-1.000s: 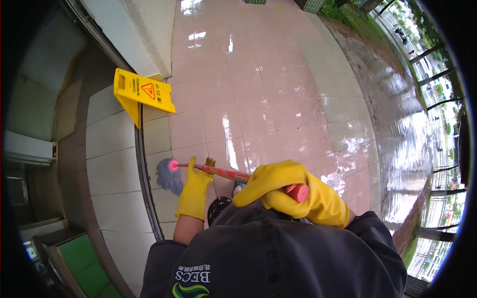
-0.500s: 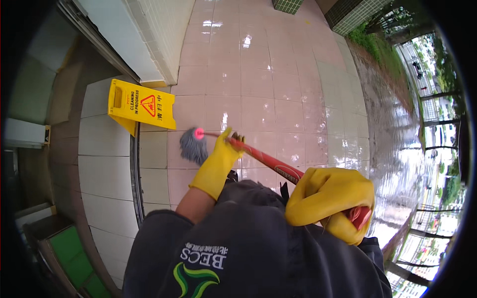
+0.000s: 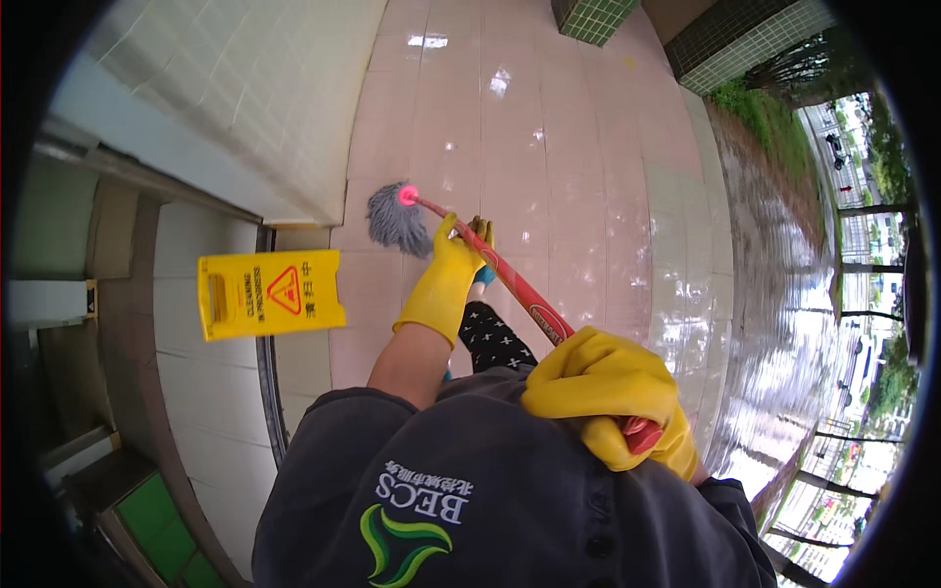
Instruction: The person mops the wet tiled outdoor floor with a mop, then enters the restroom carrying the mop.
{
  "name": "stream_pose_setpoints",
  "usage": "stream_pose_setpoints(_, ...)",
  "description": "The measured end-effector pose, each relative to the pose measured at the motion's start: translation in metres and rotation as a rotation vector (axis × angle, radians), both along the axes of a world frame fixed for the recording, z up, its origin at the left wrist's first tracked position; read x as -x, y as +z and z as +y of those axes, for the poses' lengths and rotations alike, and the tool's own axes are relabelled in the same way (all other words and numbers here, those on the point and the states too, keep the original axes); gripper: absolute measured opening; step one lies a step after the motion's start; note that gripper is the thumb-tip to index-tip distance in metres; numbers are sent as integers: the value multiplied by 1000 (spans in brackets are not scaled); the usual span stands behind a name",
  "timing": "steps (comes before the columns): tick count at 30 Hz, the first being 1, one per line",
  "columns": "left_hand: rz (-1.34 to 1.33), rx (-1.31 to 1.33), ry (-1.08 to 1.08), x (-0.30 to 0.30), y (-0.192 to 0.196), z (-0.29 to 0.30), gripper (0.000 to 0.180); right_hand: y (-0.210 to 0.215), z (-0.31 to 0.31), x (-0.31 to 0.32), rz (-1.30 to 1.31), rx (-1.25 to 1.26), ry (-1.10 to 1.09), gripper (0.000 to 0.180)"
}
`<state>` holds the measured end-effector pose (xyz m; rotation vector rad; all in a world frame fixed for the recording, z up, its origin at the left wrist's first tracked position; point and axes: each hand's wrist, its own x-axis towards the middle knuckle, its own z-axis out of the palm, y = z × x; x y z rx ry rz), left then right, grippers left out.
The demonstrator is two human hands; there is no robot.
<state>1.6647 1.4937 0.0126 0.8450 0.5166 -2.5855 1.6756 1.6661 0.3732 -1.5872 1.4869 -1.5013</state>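
Closest to me, in front of my dark jacket, my gloved right hand is wrapped round the top end of a red-handled string mop, whose red butt pokes out below my fist. Farther down the shaft, above my patterned trouser leg, my gloved left hand grips it near the lower end, thumb on one side and fingers on the other. The yellow folding caution sign stands well to the left of that hand. Just past my left hand, the grey mop head lies splayed on the pink tiled floor; how hard it presses, I can't tell. I take this as a mopping stroke in hand; the next one seems to call for my left hand to steer while my right steadies the top, strands clear of the sign. Farthest off is a green-tiled pillar.
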Motion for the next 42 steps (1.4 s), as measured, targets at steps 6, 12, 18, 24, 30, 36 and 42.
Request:
stream_pose_setpoints(6, 49, 83, -204, 106, 63, -50, 42, 7, -61, 149, -158, 6, -230, 20)
stream_pose_setpoints(12, -115, 61, -80, 204, 56, -114, 24, 13, -130, 261, -307, -22, -309, 21)
stream_pose_setpoints(18, -81, 50, -201, 308, 41, -187, 19, -14, -179, 350, -323, -56, -301, 18)
stream_pose_setpoints(24, -24, 182, -322, 445, -14, -320, 18, -82, -278, 442, -75, -95, -236, 30)
stream_pose_setpoints(30, -164, 312, -637, 600, -64, -360, 19, -150, -318, 526, 39, -32, -440, 32)
stream_pose_setpoints(36, -23, 404, -1052, 675, -54, -282, 38, -112, -268, 562, -75, -254, -860, 27)
stream_pose_setpoints(42, 189, 328, -1282, 706, -43, -134, 42, -71, -249, 554, 4, -460, -1257, 17)
